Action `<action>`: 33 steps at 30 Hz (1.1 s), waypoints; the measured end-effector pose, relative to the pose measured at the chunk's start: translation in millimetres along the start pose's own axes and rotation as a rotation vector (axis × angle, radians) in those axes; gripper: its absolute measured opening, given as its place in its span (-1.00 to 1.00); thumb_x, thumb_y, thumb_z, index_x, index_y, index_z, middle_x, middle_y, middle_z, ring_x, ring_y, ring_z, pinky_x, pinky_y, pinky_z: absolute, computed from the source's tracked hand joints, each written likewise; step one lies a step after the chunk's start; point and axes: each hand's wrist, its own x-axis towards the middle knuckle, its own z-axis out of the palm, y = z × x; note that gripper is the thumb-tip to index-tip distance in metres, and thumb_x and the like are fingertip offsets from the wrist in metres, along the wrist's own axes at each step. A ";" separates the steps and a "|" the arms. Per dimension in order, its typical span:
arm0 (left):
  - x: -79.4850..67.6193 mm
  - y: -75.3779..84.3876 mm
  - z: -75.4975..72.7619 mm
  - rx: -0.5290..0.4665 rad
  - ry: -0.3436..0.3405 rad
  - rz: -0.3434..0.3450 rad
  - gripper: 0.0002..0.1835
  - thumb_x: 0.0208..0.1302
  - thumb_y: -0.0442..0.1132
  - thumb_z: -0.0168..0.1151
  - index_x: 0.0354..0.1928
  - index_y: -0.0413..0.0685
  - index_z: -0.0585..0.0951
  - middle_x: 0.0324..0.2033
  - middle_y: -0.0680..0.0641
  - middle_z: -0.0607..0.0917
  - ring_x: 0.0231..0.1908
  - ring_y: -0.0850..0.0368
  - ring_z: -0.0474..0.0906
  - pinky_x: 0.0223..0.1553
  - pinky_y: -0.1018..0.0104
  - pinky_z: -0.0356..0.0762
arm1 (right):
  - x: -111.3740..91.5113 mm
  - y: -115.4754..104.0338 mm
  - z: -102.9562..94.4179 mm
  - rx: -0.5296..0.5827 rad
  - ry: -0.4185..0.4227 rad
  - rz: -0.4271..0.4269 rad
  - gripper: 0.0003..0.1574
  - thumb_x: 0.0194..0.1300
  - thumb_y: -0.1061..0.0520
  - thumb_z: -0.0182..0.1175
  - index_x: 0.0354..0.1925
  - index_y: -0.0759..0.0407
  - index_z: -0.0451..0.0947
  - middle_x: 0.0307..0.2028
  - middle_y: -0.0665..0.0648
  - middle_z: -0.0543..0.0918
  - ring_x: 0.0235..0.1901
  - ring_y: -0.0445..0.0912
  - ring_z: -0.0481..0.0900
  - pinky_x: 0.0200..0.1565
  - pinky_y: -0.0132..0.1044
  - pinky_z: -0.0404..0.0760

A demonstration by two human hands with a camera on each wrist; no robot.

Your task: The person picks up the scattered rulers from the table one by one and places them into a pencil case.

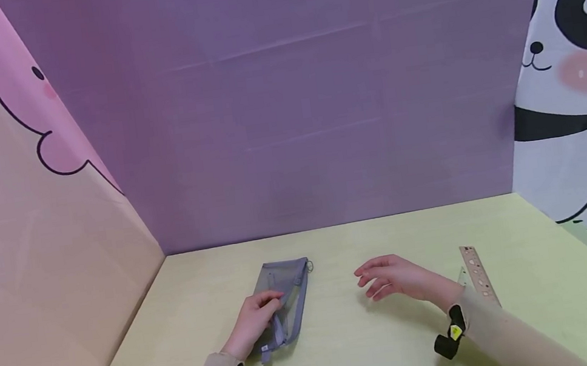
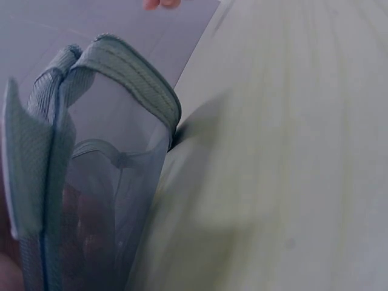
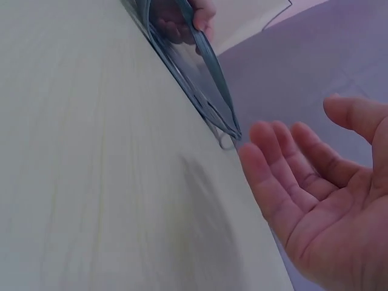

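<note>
Grey-blue, one pouch [image 1: 293, 305] is pinched at its edge, on the table [image 1: 347, 353], by the left hand [image 1: 257, 318]; the right hand [image 1: 395, 277] is held apart, fingers relaxed; one pink ruler [image 1: 478, 273] is partly covered.

Your left hand [image 1: 255, 319] grips the left side of a grey pouch [image 1: 292, 299] with lilac edging; a small ring [image 1: 310, 265] sits at its far right corner. Your right hand [image 1: 398, 277] hangs over the pale yellow table [image 1: 357, 346], apart from the pouch, fingers loosely bent and pointing toward it, shadow below. A pinkish ruler [image 1: 479, 275] with cut-out holes lies beyond your right forearm, partly covered by it; a pale piece just beside the ruler is mostly hidden. You wear a black device on each wrist. Purple wall [image 1: 305, 96] behind; panda picture [image 1: 572, 81] at right.
</note>
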 end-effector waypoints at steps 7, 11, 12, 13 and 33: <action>-1.1 -1.0 0.5 0.005 -0.002 -0.010 -0.72 0.22 -0.31 0.16 -0.07 -0.24 0.68 -0.26 -0.03 0.65 -0.44 0.15 0.38 -0.48 0.37 0.36 | -31.7 -8.5 -26.4 -0.125 0.012 -0.051 -0.41 0.40 0.15 0.12 0.18 0.60 0.31 -0.13 0.26 0.62 -0.21 0.03 0.66 -0.11 -0.10 0.61; -0.6 -2.0 0.7 0.002 -0.010 -0.011 -0.72 0.23 -0.30 0.15 -0.07 -0.24 0.68 -0.28 -0.03 0.64 -0.43 0.14 0.39 -0.48 0.36 0.36 | -50.6 -16.6 -41.1 -0.206 0.023 -0.058 -0.40 0.36 0.16 0.16 0.18 0.58 0.33 -0.06 0.32 0.59 -0.15 0.08 0.64 -0.08 -0.14 0.60; -0.3 -2.2 0.6 0.003 -0.011 -0.010 -0.72 0.23 -0.30 0.15 -0.07 -0.24 0.68 -0.29 -0.03 0.64 -0.43 0.14 0.39 -0.48 0.36 0.36 | -55.3 -18.0 -44.7 -0.232 0.023 -0.061 -0.40 0.35 0.16 0.17 0.18 0.57 0.33 -0.05 0.35 0.57 -0.13 0.11 0.62 -0.08 -0.15 0.60; -0.2 -2.2 0.5 0.004 -0.012 -0.010 -0.72 0.23 -0.30 0.15 -0.07 -0.24 0.68 -0.28 -0.03 0.64 -0.43 0.14 0.39 -0.48 0.36 0.36 | -60.0 -18.9 -48.6 -0.259 0.020 -0.067 -0.40 0.35 0.17 0.18 0.18 0.57 0.33 -0.03 0.38 0.55 -0.09 0.14 0.61 -0.07 -0.16 0.59; -0.5 -0.8 -0.9 0.021 -0.002 -0.019 -0.72 0.24 -0.30 0.15 -0.06 -0.24 0.68 -0.27 -0.02 0.64 -0.41 0.13 0.39 -0.46 0.35 0.36 | -125.7 0.6 -91.8 -0.808 0.077 -0.084 0.21 -0.04 -0.03 0.50 0.41 0.37 0.12 0.37 0.58 -0.03 0.16 0.27 0.34 0.08 0.14 0.36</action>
